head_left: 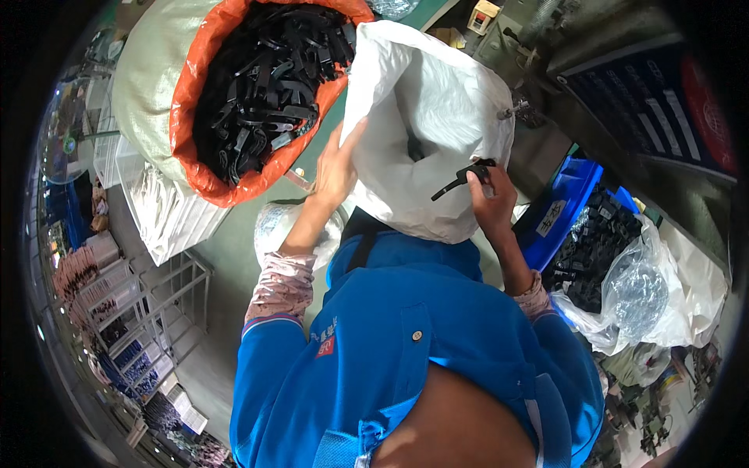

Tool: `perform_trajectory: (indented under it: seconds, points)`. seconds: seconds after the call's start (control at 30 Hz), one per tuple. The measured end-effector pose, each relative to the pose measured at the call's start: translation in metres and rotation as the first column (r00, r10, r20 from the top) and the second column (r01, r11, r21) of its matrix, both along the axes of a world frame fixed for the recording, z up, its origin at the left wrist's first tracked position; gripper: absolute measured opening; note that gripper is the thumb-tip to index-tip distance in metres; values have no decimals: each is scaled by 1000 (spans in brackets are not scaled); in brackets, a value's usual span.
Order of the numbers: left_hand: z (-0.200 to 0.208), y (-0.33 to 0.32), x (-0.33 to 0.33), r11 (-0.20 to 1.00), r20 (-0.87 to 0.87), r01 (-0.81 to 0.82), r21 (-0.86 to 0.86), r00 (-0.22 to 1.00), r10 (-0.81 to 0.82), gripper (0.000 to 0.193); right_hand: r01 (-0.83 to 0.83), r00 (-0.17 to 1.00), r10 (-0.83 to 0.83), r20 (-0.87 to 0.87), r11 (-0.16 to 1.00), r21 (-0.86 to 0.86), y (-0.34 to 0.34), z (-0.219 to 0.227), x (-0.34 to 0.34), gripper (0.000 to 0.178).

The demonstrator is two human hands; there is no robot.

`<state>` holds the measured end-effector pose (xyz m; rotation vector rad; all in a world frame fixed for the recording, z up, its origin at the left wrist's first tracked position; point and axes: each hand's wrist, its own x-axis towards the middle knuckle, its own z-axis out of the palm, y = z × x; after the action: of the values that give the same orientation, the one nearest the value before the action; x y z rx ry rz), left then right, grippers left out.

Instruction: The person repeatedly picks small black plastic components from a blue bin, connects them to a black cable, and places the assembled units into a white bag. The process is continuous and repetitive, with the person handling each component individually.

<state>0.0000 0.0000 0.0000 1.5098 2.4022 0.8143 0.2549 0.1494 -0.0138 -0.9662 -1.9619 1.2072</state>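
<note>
In front of me a white woven sack (456,101) stands with its mouth wide. My left hand (337,173) grips its left side, with the fingers partly hidden by the cloth. At the sack's right rim, my right hand (493,204) holds a black plastic part (452,186) that has a thick head and a thin stem pointing left over the opening. Deep in the sack a small dark object (416,147) shows; its kind is too hidden to tell. To the left, a big sack with an orange rolled rim (181,117) holds many black plastic pieces (265,86).
A blue bin (555,222) with small black parts stands at my right, beside clear plastic bags (636,285). Machinery and a dark sign panel (647,109) rise at the far right. White folded sacks (175,203) and a metal rack (175,300) are at the left.
</note>
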Motion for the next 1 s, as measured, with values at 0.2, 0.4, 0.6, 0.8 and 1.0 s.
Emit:
perform_trajectory:
  seconds: [0.2,0.4,0.6,0.8,1.0]
  points:
    - [-24,24,-32,998,-15,60,-18,998,-60,78,109,939,-217,-269,925,-365,-18,28,-10,24]
    - [20,74,-44,934,-247,226,277,956,-158,84,374,795,-534,-288,805,-460,-49,66,-18,64]
    - [54,71,38,649,759,734,200,302,-576,81,231,732,-446,-515,874,-428,-95,48,-45,40]
    - [43,62,69,634,816,771,55,332,-474,46,394,884,-452,-121,859,-326,-98,50,37,21]
    - [51,68,127,845,958,503,183,100,-268,11,726,597,-750,286,656,206,-27,25,213,13]
